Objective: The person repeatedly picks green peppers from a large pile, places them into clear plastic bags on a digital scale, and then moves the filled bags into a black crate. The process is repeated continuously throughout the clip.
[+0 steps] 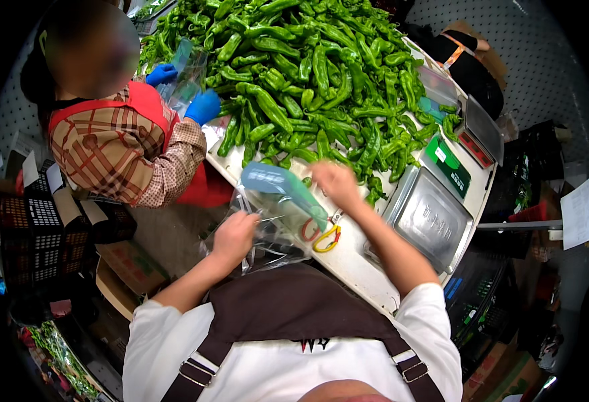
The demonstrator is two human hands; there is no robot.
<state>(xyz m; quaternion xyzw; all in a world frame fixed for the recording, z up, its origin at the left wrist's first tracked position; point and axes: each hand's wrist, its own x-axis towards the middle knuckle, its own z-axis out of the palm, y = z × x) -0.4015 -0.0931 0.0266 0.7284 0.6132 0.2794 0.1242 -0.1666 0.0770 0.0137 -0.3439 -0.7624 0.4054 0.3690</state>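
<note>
A clear plastic bag (274, 246) with a printed blue-green band (269, 178) hangs over the table's near edge. My left hand (234, 238) grips its side. Blurred by motion, my right hand (335, 185) is at the near edge of a large heap of long green peppers (299, 75), its fingers curled; whether anything is in them cannot be made out. Just below that hand lies a pair of scissors (330, 233) with red and yellow handles, partly behind the bag's band. A few loose peppers (375, 191) rest to the right of it.
A scale with a metal pan (430, 221) stands at my right, with a green printed packet (448, 166) behind it. Another scale (481, 125) is farther back. Left of the table (355, 271), a co-worker in blue gloves (203, 107) handles plastic bags (186, 85). Black crates (43, 226) stand behind.
</note>
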